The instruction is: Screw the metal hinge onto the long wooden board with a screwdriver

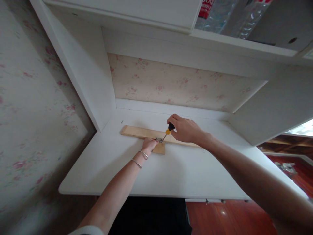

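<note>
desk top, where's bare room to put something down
Bare white desk runs between the wooden strip and the near edge, and right of the right hand. It is crowded where the left hand and screwdriver meet.

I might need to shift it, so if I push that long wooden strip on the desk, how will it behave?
The wooden strip looks thin and flat, so probably light and stiff, apt to slide on the smooth white desk. It cannot roll. The left hand pressing near the metal bracket likely steadies it.
</note>
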Motion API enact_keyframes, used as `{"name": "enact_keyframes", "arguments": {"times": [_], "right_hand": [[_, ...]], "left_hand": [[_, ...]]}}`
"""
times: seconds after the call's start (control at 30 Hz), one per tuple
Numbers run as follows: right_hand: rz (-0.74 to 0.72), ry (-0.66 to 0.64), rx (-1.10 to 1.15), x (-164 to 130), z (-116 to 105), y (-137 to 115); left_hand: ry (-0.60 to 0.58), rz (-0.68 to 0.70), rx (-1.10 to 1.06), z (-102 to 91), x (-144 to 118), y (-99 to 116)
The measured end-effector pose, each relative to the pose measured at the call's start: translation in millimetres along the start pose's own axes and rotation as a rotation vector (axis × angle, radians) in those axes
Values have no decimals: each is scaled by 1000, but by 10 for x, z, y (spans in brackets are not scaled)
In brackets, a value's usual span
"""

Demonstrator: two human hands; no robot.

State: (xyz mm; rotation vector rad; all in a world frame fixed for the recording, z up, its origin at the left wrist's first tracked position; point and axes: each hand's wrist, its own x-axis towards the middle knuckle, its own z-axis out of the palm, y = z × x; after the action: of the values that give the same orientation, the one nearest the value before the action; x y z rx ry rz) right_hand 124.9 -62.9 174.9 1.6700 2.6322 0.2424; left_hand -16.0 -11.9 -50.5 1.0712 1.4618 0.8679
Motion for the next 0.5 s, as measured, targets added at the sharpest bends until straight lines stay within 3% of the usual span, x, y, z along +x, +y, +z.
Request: {"name": "enact_keyframes", "arguments": {"times": [0.5], "right_hand": [[15, -82, -28, 20, -66, -16]], "left_hand": [[-3, 6, -18, -20, -56, 76]]}}
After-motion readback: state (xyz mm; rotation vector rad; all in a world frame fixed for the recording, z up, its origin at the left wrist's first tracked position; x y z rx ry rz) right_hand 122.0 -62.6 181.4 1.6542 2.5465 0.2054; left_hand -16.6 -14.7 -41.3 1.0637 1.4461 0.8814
